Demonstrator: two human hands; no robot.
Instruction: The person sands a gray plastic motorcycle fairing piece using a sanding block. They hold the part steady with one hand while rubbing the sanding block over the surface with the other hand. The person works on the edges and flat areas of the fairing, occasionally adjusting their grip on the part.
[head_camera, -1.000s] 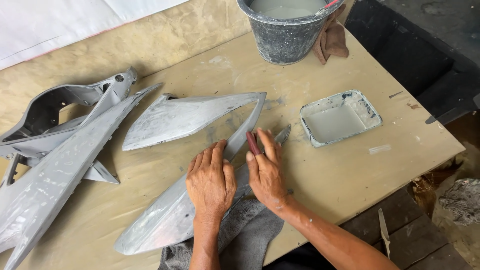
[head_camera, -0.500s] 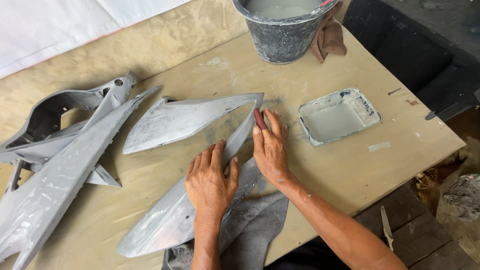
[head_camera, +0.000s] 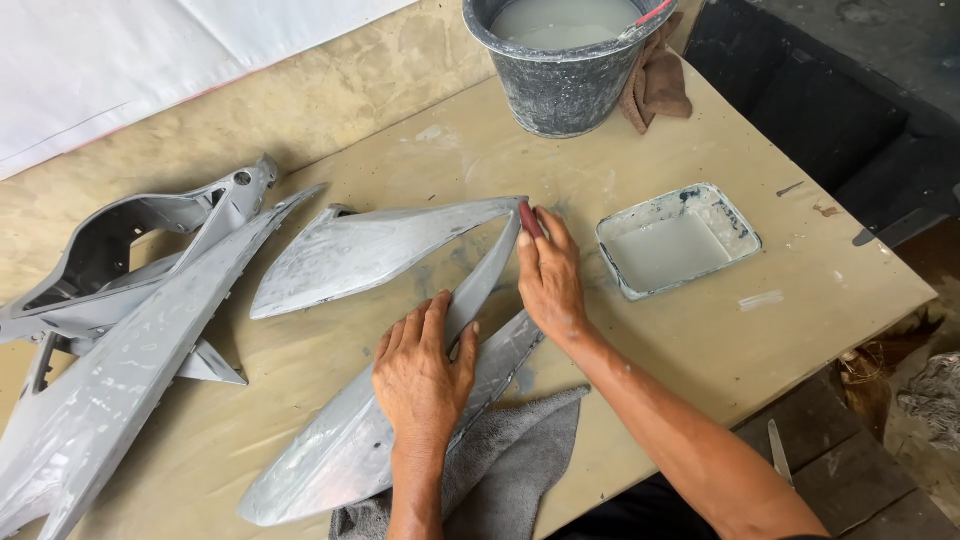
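In the head view, a grey panel (head_camera: 400, 330) is seen lying across the middle of the table (head_camera: 700, 350), its lower end resting on a grey cloth (head_camera: 510, 460) at 6 o'clock. The left hand (head_camera: 423, 375) is laid flat on the panel, fingers spread and pressed down, palm over its wide part. The right hand (head_camera: 550, 280) is set at the panel's narrow tip, toward 12 o'clock from the left hand, with a dark red pad (head_camera: 530, 220) pinched under the fingers (how firmly cannot be told) against the edge. A tray (head_camera: 740, 225) of pale liquid is placed at 3 o'clock, a bucket (head_camera: 560, 95) at 12 o'clock, and more grey parts (head_camera: 120, 330) at 9 o'clock.
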